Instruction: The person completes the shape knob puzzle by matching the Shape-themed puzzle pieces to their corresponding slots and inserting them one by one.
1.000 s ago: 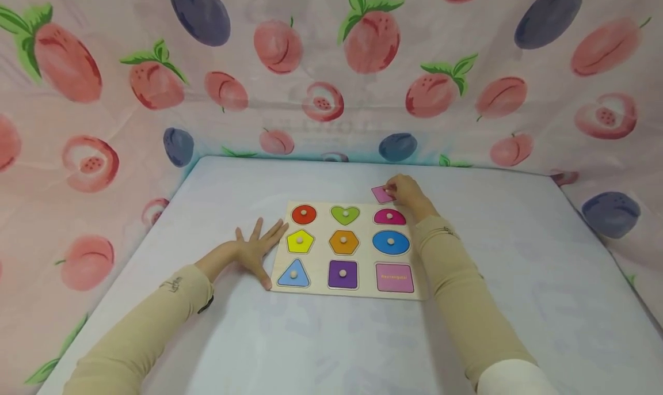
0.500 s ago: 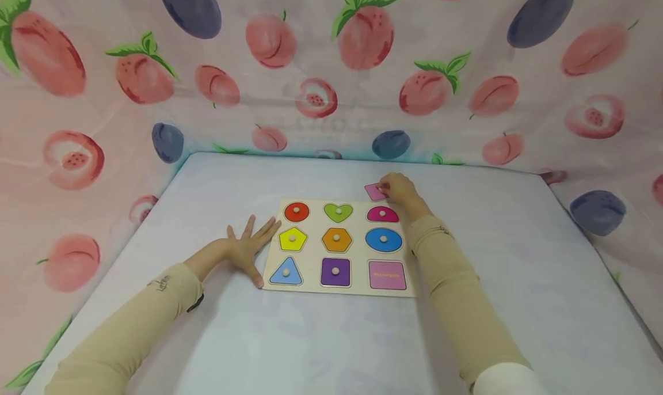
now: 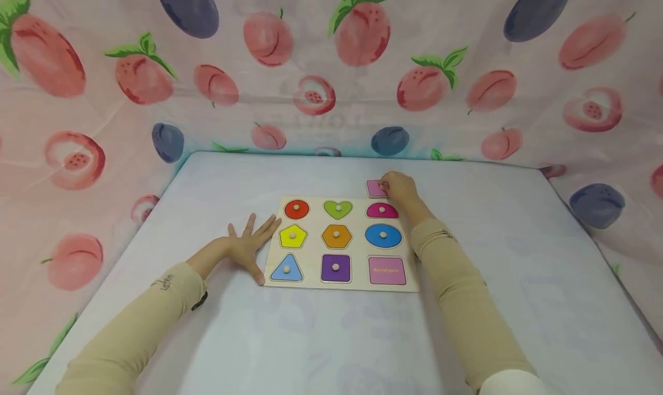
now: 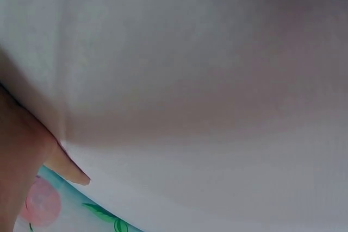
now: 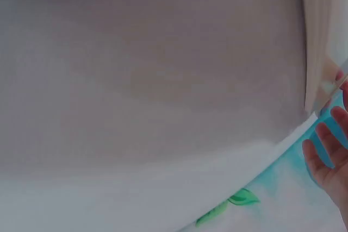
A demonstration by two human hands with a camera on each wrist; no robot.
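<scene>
A wooden knob puzzle board point(image 3: 312, 271) lies flat on the table, with coloured shapes seated in it. Its lower-right recess point(image 3: 387, 277) shows a bare pink bottom with yellow lettering. My left hand point(image 3: 244, 250) is spread at the board's left side, thumb at the lower corner and fingertips along the edge. Just behind the upper-right corner, my right hand point(image 3: 403, 190) pinches a pink rectangular puzzle piece point(image 3: 374, 187) by its top; the fingers hide its right part. In the right wrist view, the fingers point(image 5: 323, 137) appear at the right edge, and the board is out of sight.
The white table point(image 3: 321, 343) runs back to a fruit-print cloth point(image 3: 321, 55) hanging behind and at the sides. Seated pieces include a purple square point(image 3: 335, 275), a blue oval point(image 3: 383, 243) and a magenta half circle point(image 3: 381, 214), nearest to my right hand.
The pink piece has turned from a slant to nearly level with the board's back edge, still pinched in my right hand. My left hand stays at the board's edge. The head view has shifted slightly.
</scene>
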